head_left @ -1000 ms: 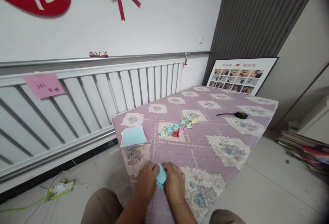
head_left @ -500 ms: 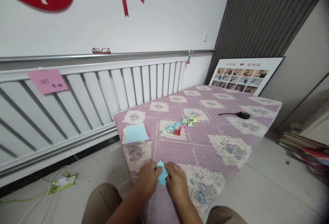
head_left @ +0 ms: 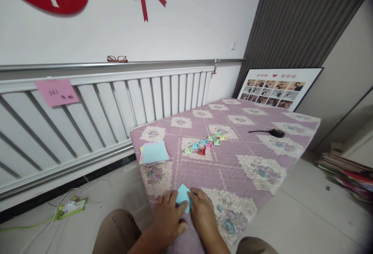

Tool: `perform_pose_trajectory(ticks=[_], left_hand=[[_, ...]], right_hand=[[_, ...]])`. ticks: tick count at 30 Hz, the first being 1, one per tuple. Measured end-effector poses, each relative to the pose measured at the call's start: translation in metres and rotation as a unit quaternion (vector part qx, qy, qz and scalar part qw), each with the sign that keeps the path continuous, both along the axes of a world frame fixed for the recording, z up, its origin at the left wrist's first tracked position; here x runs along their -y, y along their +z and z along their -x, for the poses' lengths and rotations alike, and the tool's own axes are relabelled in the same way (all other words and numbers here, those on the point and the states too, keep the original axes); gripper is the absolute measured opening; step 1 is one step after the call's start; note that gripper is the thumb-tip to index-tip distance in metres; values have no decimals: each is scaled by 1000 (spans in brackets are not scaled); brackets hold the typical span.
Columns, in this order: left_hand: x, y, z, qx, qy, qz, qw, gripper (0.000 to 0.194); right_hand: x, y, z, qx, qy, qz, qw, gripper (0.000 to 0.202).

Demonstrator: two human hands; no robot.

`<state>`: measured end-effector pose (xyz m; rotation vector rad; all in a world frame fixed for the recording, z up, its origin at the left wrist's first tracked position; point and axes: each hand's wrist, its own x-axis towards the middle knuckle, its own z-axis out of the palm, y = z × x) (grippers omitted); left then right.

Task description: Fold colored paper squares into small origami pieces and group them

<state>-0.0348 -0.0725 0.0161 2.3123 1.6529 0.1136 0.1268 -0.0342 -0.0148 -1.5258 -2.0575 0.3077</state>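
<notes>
A small folded sheet of light blue paper [head_left: 183, 193] lies at the near end of the cloth-covered table, one corner pointing away from me. My left hand [head_left: 169, 217] holds down its left and near side, a finger pressed on the paper and the thumb apart. On the right edge, my right hand [head_left: 202, 209] grips the sheet with bent fingers. Part of the paper is hidden under both hands. Farther off stands a group of small folded paper pieces [head_left: 201, 151] in green, blue, pink, red and yellow. A stack of coloured paper sheets [head_left: 155, 153] rests at the table's left edge, blue on top.
A patterned purple tablecloth [head_left: 221, 172] covers the table. A black object with a thin tail [head_left: 276, 133] lies toward the right. Along the wall runs a white radiator [head_left: 145, 98], with glasses [head_left: 117, 58] on the pipe above. A power strip [head_left: 71, 207] lies on the floor.
My left hand has shifted on the blue paper; its thumb now sticks out nearer me and more of the sheet's face shows. My right hand stays at the right edge.
</notes>
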Motion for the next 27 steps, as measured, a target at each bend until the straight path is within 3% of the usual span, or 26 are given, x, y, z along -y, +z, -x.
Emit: perform_pose_trajectory(ticks=[3,5,8,11,20,24,27], left_hand=[[5,-7,-1,15,17,23,999,68],[7,-11,-2,26,23,26,999,67],[9,-16,-3,41,25,14,999,62],[9,-20,-3,52,34,19,998,64],[11,-23,-3,42,38,29,998,53],[11,-20,-2,53,37,32,997,59],[11,-18,-2,65,42,37,996,62]], right_hand=[[1,-2,-3,-24,11,-24,999,38],[3,0,-4,-25,56,-30,998,36],[8,8,-3,17,155,24,987,39],[9,15,2,55,187,98,976,49],[-11,23,10,98,157,131,974,57],[-23,12,10,81,116,100,985,56],[-27,-1,1,2,63,44,997,50]])
